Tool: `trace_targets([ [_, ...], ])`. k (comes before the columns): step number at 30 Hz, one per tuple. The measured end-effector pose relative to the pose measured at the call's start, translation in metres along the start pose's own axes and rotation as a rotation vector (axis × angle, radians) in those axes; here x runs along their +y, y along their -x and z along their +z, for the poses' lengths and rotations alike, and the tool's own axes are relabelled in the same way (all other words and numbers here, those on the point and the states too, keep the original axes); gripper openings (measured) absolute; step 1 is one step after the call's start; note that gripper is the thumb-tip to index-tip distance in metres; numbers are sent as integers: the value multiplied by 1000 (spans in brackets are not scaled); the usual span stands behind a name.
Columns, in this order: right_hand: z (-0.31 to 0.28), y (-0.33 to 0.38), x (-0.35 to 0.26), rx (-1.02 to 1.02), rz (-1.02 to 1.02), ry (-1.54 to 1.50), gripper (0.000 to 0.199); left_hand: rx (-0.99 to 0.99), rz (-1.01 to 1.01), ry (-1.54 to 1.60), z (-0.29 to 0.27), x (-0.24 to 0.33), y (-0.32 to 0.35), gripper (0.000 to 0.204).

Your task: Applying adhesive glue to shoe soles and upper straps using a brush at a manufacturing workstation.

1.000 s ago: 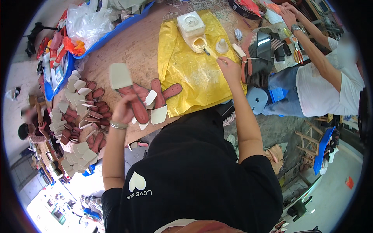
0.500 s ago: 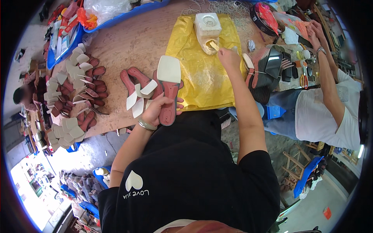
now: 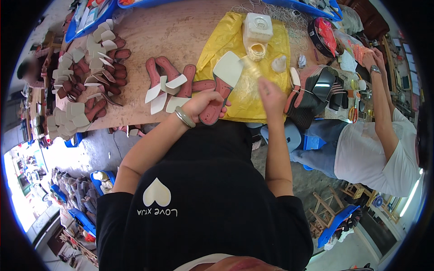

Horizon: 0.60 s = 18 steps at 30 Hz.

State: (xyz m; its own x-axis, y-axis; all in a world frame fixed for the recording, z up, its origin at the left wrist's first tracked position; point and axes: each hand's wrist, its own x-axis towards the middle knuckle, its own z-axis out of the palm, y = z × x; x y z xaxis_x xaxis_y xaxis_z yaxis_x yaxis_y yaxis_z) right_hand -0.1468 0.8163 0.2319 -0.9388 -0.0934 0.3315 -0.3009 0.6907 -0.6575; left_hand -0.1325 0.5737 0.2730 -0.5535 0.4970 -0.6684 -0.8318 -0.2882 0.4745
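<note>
My left hand is closed round the heel half of a red-brown shoe sole, whose wide end carries a squarish off-white piece. My right hand grips a pale brush, smeared by motion, its far end beside the off-white piece; whether they touch I cannot tell. Just beyond stands a white plastic jug with a cut, glue-crusted mouth. Under these lies a yellow plastic sheet. Left of my left hand rest several similar soles with white pieces.
Piles of soles with off-white pieces cover the table's left side. To the right sit a strapped stack of dark soles, a small translucent bottle and orange-handled scissors. Another person works at the right; blue trays line the back.
My right hand has drawn the brush out of the jug's mouth and come nearer. My left hand has moved right with the sole, now tilted, toward the brush.
</note>
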Motion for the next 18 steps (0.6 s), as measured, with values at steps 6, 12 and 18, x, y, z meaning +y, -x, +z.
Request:
trace_targets([
  [6,-17,15,-25,-196,-174,156,14,-3,-7,-49,10,-2,2,34],
  [12,-6,-13,4,371,-43,-1,10,-10,5,-123,16,-6,3,33],
  [18,0,-28,30,166,145,232,16,-16,-1,-203,14,-9,1,39],
])
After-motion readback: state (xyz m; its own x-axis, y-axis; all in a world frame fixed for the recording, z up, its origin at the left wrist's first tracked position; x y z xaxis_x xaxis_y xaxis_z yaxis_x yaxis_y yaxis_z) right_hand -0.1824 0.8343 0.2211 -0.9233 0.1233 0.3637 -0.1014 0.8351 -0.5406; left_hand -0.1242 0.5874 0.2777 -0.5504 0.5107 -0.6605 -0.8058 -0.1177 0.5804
